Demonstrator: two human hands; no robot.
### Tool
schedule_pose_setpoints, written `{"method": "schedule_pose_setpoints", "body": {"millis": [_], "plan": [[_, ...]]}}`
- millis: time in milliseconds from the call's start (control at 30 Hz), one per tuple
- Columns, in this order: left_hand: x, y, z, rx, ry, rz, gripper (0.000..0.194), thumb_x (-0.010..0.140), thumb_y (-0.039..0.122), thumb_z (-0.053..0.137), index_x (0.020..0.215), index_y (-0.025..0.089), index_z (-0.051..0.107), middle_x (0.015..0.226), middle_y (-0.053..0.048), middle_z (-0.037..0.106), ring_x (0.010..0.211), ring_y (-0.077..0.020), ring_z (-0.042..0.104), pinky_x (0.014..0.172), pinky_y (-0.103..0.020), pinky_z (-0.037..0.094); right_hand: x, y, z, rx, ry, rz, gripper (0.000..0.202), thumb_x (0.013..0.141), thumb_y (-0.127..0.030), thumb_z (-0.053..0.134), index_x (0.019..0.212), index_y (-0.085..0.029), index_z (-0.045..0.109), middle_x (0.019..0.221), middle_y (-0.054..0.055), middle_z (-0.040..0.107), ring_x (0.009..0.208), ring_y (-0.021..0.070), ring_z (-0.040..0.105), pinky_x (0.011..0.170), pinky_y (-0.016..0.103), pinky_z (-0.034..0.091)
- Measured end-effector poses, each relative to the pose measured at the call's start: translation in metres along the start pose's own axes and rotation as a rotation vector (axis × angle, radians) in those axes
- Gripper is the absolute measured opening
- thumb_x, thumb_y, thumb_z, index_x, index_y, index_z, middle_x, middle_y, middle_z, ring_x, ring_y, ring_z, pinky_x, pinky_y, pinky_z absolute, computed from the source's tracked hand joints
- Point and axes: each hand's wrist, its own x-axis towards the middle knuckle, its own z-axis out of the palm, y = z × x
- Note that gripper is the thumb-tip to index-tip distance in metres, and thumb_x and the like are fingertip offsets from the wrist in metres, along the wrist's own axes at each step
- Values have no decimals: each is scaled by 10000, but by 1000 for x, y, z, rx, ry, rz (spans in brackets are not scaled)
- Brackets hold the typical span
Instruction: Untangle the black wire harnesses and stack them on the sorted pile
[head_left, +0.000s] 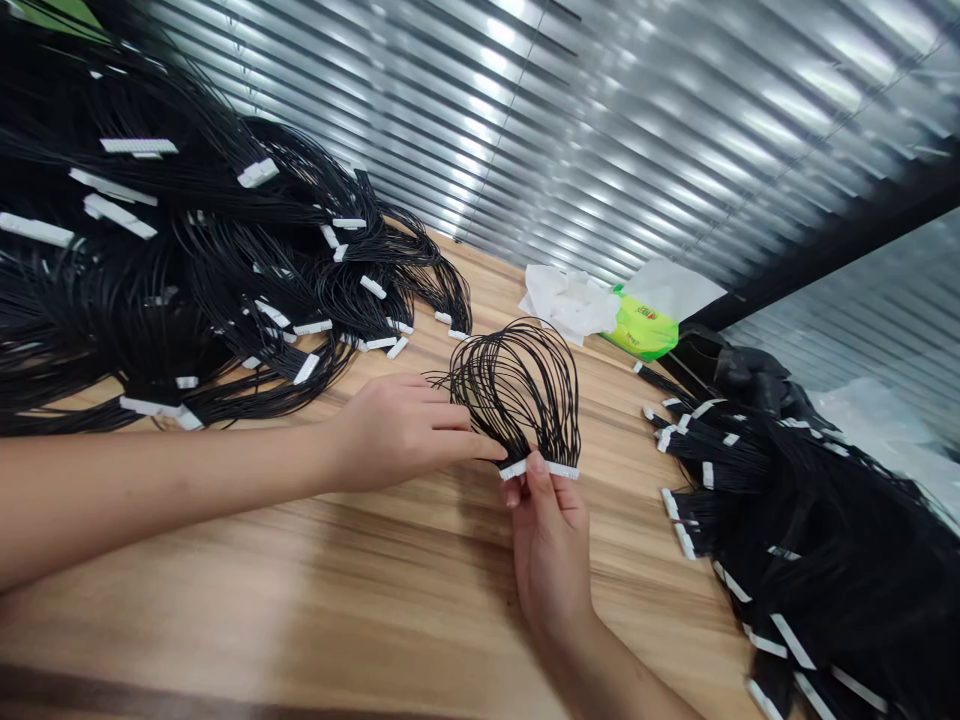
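Note:
A looped bundle of thin black wires (551,385) with white connectors (562,469) along its lower end is held above the wooden table. My right hand (551,540) grips the connectors from below, thumb on top near the middle. From the left, my left hand (409,430) reaches over to the bundle, its index finger stretched to the wires just above the left connector. The other fingers of my left hand are bent, and its thumb is hidden.
A big heap of black wire harnesses (225,260) with white connectors covers the table's left back. Another pile (825,520) lies at the right. Crumpled white tissue (570,302) and a green packet (645,325) sit at the back, before a corrugated metallic surface (525,120).

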Motion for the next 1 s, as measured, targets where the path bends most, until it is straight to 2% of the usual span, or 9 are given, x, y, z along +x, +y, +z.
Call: {"method": "schedule_pose_setpoints", "body": {"millis": [100,233,367,600,800,900,1000], "plan": [[-1,0,0,-2,-20,-7,290,975,200,442,1123,307,666,899,57,734,714,-96,629,624,-254,406,1,0,0,-4,5,5,311,695,-462,784,652,-184,651,566,-53,540,562,96,427,591,245,345],[-2,-1,0,12,-36,24,310,980,198,427,1169,314,642,850,51,725,683,-98,615,606,-257,396,0,0,0,-13,10,8,320,683,-474,789,660,-184,655,569,-54,543,566,97,428,597,246,344],[0,0,0,-22,-65,22,298,975,190,417,1137,283,649,769,49,695,641,-97,595,587,-262,375,-1,0,-1,-28,-11,-3,309,708,-466,773,668,-185,651,582,-53,540,578,102,427,606,251,345],[5,10,-1,-182,-120,-174,181,968,278,478,1039,234,639,900,57,731,702,-114,655,627,-248,403,-2,4,-3,-146,-18,-17,331,727,-498,743,687,-178,666,594,-35,549,592,122,438,628,278,349],[6,13,-3,-243,-142,-238,135,950,274,522,990,227,642,901,68,730,730,-115,665,656,-241,413,-2,7,-6,-181,-30,-10,310,743,-489,736,753,-182,689,588,-36,563,591,126,459,619,278,350],[6,14,-4,-182,-101,-204,140,951,275,518,962,225,649,841,67,721,687,-107,642,627,-250,400,-3,6,-5,-171,-25,-7,310,733,-485,746,745,-181,685,581,-39,564,585,124,460,622,280,354],[5,12,-6,-97,-60,-98,194,966,226,464,955,228,658,770,59,697,642,-100,600,588,-260,374,-3,5,-4,-160,-9,0,318,720,-490,754,745,-180,687,577,-40,566,586,124,462,627,281,356]]}}
